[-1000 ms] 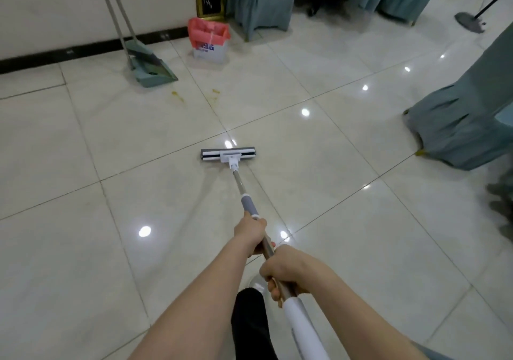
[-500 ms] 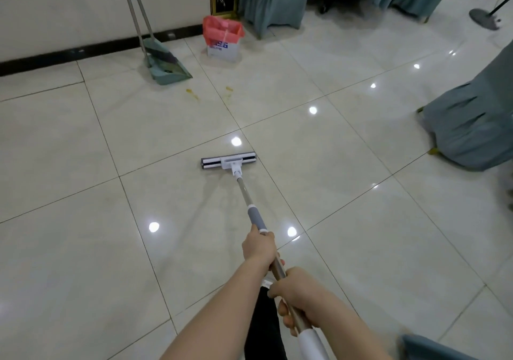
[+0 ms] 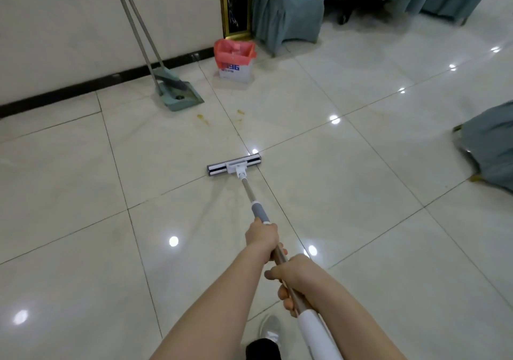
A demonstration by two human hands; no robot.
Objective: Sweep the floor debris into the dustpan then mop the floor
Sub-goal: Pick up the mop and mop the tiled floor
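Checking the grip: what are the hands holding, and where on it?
Both hold the mop by its handle: left hand just below the grey sleeve, right hand nearer the white end.

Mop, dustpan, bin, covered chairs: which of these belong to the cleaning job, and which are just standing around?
Part of the job:
- mop, its handle held by the left hand and right hand
- dustpan with the broom resting in it, by the wall
- yellowish spots on the floor

Just standing around:
- bin with a red bag
- covered chairs
- gold-framed panel
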